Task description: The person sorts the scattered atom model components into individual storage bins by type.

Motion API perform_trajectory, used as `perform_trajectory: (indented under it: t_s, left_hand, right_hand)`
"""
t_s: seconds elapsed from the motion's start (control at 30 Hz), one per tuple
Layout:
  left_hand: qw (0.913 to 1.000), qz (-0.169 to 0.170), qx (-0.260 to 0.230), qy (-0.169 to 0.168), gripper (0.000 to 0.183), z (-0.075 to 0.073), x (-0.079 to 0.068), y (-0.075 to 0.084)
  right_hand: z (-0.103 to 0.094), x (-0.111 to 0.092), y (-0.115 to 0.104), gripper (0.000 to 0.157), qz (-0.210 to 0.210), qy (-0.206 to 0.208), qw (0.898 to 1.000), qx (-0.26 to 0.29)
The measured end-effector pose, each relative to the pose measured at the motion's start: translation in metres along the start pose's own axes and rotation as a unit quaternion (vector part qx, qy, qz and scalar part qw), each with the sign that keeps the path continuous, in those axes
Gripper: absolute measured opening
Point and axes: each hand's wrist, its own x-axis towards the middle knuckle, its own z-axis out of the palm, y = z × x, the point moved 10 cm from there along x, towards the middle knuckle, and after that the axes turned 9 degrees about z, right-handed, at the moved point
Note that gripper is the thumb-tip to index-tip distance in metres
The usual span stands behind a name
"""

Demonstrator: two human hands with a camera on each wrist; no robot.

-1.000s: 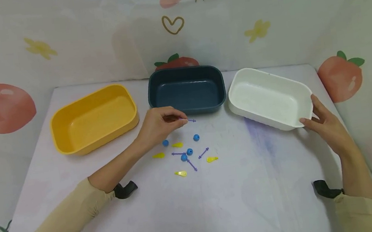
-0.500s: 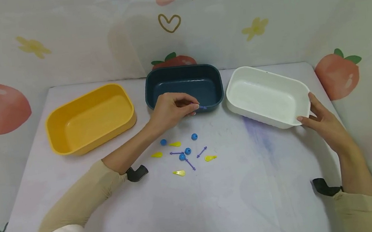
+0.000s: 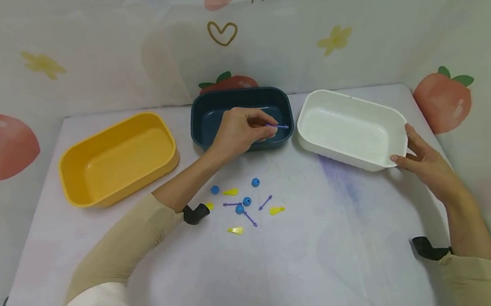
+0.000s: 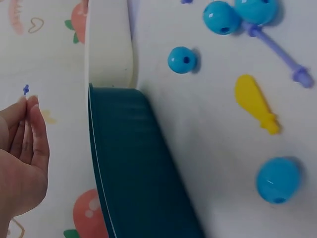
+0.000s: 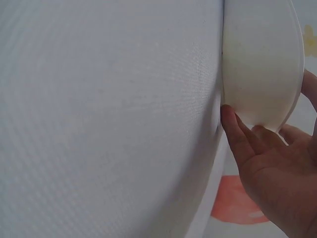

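My left hand (image 3: 240, 132) pinches a thin purple stick with knobbed ends (image 3: 282, 126) between thumb and fingertips. It is over the dark teal bin (image 3: 206, 117), covering part of its inside. In the left wrist view the stick's end (image 4: 26, 89) pokes out above the fingertips, beyond the bin's rim. My right hand (image 3: 432, 166) grips the right end of the white bin (image 3: 351, 126), its thumb at the near rim. The right wrist view shows fingers (image 5: 237, 139) along the white bin's end wall (image 5: 260, 69).
A yellow bin (image 3: 119, 162) stands at the left. Scattered on the table before the bins are blue beads (image 3: 255, 182), yellow teardrop pieces (image 3: 277, 210) and more purple sticks (image 3: 266, 202). A patterned cloth wall (image 3: 169, 45) rises behind the bins.
My left hand has moved up and right with the purple stick, from in front of the dark teal bin to over it. The right hand stays on the white bin.
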Motion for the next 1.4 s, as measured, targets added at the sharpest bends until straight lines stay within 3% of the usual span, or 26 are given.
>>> perform_trajectory:
  t_s: [0.27, 0.53, 0.73, 0.9, 1.1, 1.23, 1.4]
  left_hand:
    - [0.9999, 0.012, -0.001, -0.005, 0.009, 0.015, 0.022, 0.003]
    - [0.9997, 0.021, -0.010, -0.012, 0.013, 0.030, 0.044, 0.007]
    - [0.9997, 0.015, 0.013, -0.013, 0.012, 0.040, 0.057, 0.005]
    - [0.9991, 0.011, 0.024, -0.034, 0.012, 0.053, 0.067, 0.000]
    - [0.9986, 0.000, -0.001, -0.052, 0.013, 0.068, 0.079, 0.000]
    - [0.9977, -0.006, -0.029, -0.060, 0.017, 0.078, 0.088, 0.002]
    - [0.9936, -0.036, -0.073, -0.077, 0.017, 0.098, 0.096, -0.004]
  right_hand:
    - [0.000, 0.003, -0.001, 0.086, -0.010, -0.011, 0.999, 0.034]
    - [0.004, -0.002, -0.002, 0.092, 0.013, -0.025, 0.998, -0.060]
    - [0.007, -0.001, -0.006, 0.093, 0.007, -0.034, 0.997, -0.068]
    - [0.008, 0.002, -0.002, 0.091, 0.019, -0.036, 0.998, -0.057]
    - [0.006, 0.001, -0.001, 0.091, 0.025, -0.033, 0.998, -0.053]
    - [0.006, 0.002, -0.004, 0.092, 0.007, -0.032, 0.999, -0.043]
    - [0.007, 0.002, -0.002, 0.091, 0.009, -0.032, 0.998, -0.044]
